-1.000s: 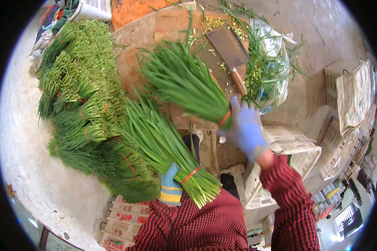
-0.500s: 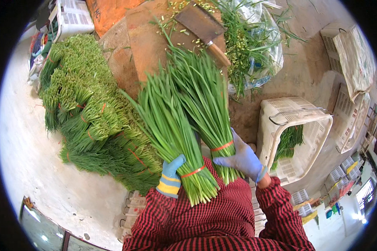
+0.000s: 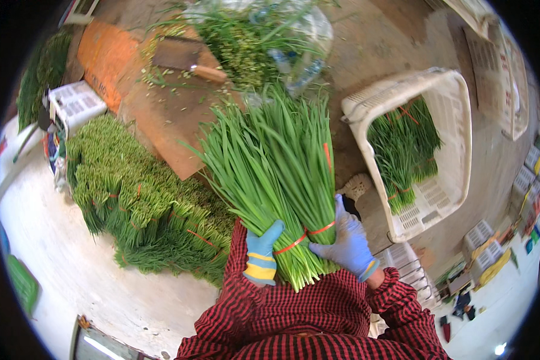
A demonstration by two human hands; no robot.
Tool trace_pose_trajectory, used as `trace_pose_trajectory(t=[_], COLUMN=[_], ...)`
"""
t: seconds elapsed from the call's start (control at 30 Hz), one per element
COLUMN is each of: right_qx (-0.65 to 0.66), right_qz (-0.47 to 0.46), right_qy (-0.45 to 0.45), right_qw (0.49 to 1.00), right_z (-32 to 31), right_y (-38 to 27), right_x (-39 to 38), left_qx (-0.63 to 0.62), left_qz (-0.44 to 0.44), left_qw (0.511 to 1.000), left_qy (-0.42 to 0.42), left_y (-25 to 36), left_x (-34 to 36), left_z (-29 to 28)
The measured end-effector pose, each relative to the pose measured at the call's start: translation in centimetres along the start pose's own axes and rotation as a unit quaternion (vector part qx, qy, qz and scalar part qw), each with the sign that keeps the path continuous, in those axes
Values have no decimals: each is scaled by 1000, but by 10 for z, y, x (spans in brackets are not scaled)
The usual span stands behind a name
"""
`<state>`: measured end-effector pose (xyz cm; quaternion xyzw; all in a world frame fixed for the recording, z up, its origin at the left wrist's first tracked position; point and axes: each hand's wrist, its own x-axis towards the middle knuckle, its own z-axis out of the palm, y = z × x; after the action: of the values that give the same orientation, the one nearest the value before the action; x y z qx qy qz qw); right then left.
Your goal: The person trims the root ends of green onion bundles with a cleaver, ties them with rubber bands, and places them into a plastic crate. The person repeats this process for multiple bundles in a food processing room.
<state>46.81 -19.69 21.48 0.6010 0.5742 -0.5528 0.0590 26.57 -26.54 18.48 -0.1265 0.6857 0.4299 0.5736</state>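
The floor (image 3: 72,282) carries the biggest thing here, a heap of tied green bundles (image 3: 144,210) spread toward its left edge, with a brown chopping board (image 3: 162,114) beyond it and a cleaver (image 3: 183,57) lying on the board's far end. To the right stands a white plastic crate (image 3: 456,150) with a few bundles lying in its bottom. Held between heap and crate, just in front of the person's chest, are two bundles of chives (image 3: 276,174), side by side and touching, cut ends toward the body and leaf tips fanned out toward the board. The left hand (image 3: 261,252), in a blue glove with yellow stripes, has its fingers (image 3: 270,231) closed round the left bundle just below its red band. The right hand (image 3: 345,243), in a plain blue glove, has its fingers wrapped on the right bundle at the band. What could go wrong, as I judge it: both grips sit near the cut ends, so the long leafy weight could tip forward and pull stalks out of the thin bands, or leaves could bend and bruise against the crate rim. The chives look fresh, straight and evenly trimmed, bright green, paler at the cut ends.
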Motion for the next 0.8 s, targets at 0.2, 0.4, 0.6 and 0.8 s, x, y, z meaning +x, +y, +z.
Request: trace_pose_trajectory(t=[0.2,0.4,0.6,0.8], right_qx=[36,114,123,85], right_qz=[27,49,50,17], right_qy=[58,84,86,77], right_qw=[997,989,987,993], right_z=[-23,-52,-67,-117], right_y=[84,158,197,221], right_x=[-52,-97,-124,-152], left_qx=[80,185,132,139], left_qz=[-42,-92,-78,-116], left_qw=[991,958,974,954], left_qy=[-95,-199,-170,-240], left_y=[-58,-104,-139,-160], left_x=[-24,-49,-69,-91], left_z=[37,76,106,120])
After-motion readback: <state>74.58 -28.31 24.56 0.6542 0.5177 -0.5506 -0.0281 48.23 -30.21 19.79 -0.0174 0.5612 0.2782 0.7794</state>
